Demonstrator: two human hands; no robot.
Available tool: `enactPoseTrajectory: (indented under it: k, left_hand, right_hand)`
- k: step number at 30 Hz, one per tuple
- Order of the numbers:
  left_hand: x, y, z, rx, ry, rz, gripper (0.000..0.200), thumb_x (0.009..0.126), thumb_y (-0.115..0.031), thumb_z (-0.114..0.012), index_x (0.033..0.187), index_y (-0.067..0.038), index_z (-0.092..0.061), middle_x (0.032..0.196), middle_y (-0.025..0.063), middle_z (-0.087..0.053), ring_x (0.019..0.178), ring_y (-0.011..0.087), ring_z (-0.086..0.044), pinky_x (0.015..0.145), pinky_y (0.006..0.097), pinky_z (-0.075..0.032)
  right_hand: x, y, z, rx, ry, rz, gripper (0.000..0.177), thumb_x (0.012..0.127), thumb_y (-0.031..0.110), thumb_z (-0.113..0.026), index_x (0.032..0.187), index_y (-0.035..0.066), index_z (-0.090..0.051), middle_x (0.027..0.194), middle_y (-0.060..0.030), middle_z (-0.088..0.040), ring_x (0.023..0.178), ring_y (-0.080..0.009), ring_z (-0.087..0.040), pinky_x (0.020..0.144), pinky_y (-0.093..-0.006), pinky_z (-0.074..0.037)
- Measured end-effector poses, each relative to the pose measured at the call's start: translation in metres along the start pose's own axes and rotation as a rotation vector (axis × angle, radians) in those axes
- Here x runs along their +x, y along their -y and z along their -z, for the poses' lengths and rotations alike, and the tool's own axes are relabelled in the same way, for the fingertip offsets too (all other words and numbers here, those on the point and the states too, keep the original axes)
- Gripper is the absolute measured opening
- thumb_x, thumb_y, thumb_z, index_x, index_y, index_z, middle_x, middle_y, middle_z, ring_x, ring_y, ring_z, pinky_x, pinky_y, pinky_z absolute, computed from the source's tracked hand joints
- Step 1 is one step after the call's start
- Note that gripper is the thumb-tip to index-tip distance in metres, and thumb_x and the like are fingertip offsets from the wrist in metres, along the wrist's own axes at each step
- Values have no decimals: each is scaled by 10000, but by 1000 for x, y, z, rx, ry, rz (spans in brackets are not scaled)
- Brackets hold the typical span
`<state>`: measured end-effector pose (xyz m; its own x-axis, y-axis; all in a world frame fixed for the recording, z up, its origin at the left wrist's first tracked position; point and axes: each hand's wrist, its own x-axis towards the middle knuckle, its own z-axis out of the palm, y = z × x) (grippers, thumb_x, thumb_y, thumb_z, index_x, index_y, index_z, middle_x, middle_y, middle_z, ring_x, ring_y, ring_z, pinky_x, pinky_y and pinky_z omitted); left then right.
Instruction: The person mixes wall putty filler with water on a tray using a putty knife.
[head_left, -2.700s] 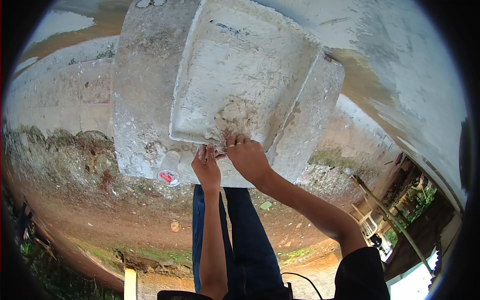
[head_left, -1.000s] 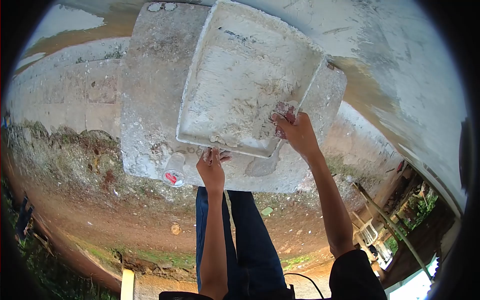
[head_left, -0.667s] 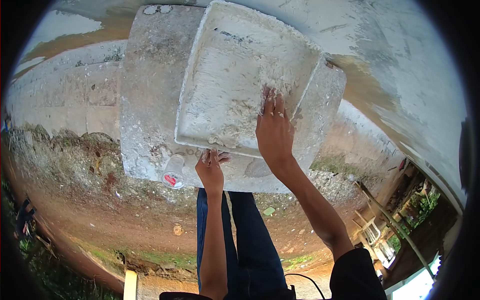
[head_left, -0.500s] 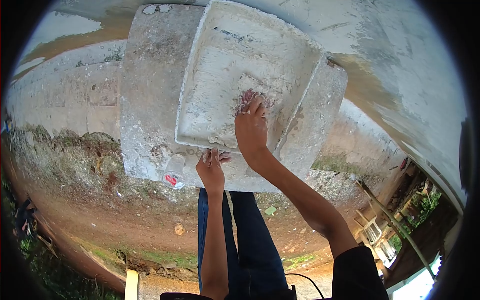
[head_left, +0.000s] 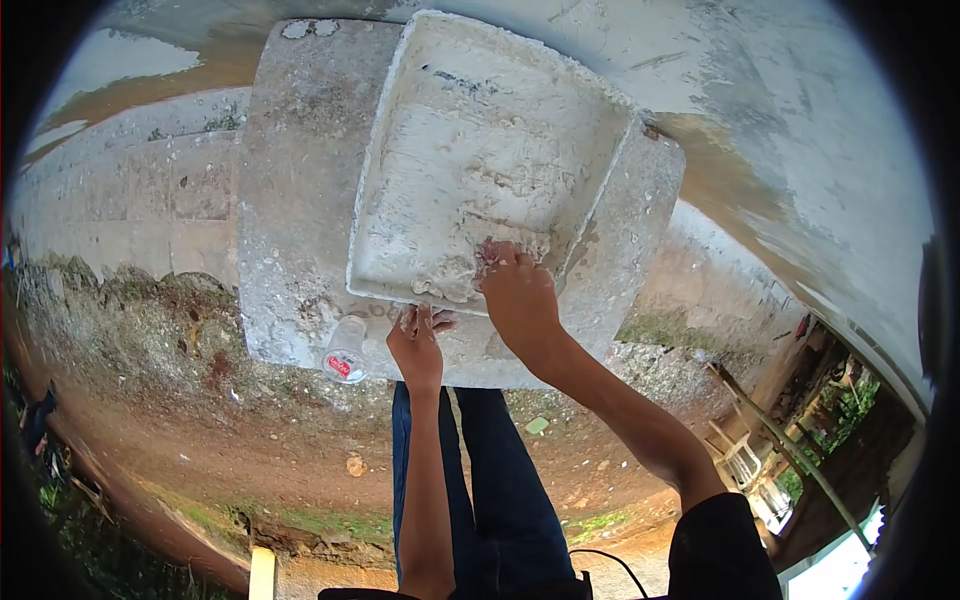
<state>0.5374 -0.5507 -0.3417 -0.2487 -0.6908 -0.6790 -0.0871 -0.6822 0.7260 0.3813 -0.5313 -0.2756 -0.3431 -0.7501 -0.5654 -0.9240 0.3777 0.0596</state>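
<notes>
A shallow white tray [head_left: 372,210], coated in pale wet paste, lies tilted on a grey slab. At its near rim my left hand [head_left: 415,340] is closed, with paste-smeared fingertips pinching the edge. My right hand [head_left: 520,290] reaches inside, near the tray's near right corner, its fingers curled down into the paste. A reddish, paste-covered patch shows at those fingertips; I cannot tell what they hold. Ridges and lumps of white paste [head_left: 440,288] gather along the near wall, left of my right hand.
A clear plastic cup [head_left: 345,352] with a red label lies near the slab's [head_left: 290,200] front left edge. A plastered wall [head_left: 760,120] rises beyond. Below are bare soil [head_left: 300,440] and a small green scrap [head_left: 537,426]. A white chair [head_left: 742,462] stands far right.
My right hand has drawn nearer to me, from mid-tray toward the near rim, leaving ridged paste behind. My left hand stays at the rim.
</notes>
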Motion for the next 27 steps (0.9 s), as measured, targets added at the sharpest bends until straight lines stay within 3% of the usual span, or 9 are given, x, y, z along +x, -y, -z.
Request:
enactPoseTrajectory:
  k: [1,3,6,10,13,15,22,25,27]
  left_hand:
    - [0,-1,0,7,5,7,184,974,-80,-479,938,88,-546,832,94,-576,740,213,-666,645,328,-586]
    - [-1,-1,1,14,-1,17,184,974,-81,-480,942,88,-547,835,94,-578,739,213,-666,645,328,-586]
    - [-2,-1,0,23,-2,22,179,973,-80,-481,942,85,-543,827,86,-571,741,213,-666,642,326,-584]
    - [2,4,2,-1,13,-10,206,972,-92,-486,997,102,-550,821,86,-581,720,185,-651,621,305,-575]
    - [-1,4,2,6,13,-6,188,969,-78,-483,981,99,-547,821,87,-577,715,183,-648,619,304,-575]
    - [-1,4,1,8,11,-9,179,968,-70,-481,972,98,-545,820,88,-573,713,182,-646,619,304,-574]
    - [0,3,2,37,4,5,201,975,-94,-479,950,93,-551,849,108,-591,745,208,-662,650,329,-583]
    - [1,2,0,31,0,11,192,972,-79,-479,964,101,-546,827,94,-582,729,188,-653,633,314,-578]
    - [0,2,-1,14,-7,3,176,968,-65,-480,964,100,-540,800,75,-569,711,167,-643,616,299,-573]
  right_hand:
    - [-7,-12,19,119,-82,-20,213,763,55,-612,954,-14,-677,1073,-212,-601,873,-320,-644,730,-355,-537]
    - [-11,-32,29,140,-296,-163,218,822,119,-562,978,11,-669,1037,-172,-607,1015,-291,-595,777,-385,-513]
    - [11,-52,36,222,-467,-187,249,819,108,-559,1033,30,-658,1041,-155,-629,1010,-285,-592,809,-394,-505]
    - [50,-50,28,247,-457,1,262,811,94,-551,1040,22,-657,952,-115,-664,1016,-260,-583,812,-382,-498]
    - [48,-30,7,144,-389,2,247,802,99,-555,1005,3,-657,945,-117,-661,1030,-243,-567,797,-376,-497]
    - [40,-22,-3,150,-454,2,221,786,107,-567,952,-3,-662,930,-115,-659,1030,-230,-559,794,-369,-493]
    - [-1,1,-36,75,-262,133,157,743,138,-605,830,32,-683,799,-98,-636,985,-228,-535,771,-373,-463]
    - [-29,10,-53,36,-192,230,150,737,135,-612,825,35,-683,811,-102,-631,972,-225,-535,761,-381,-454]
    - [-36,4,-49,86,-268,183,162,741,120,-606,856,34,-681,842,-97,-635,979,-235,-539,778,-391,-449]
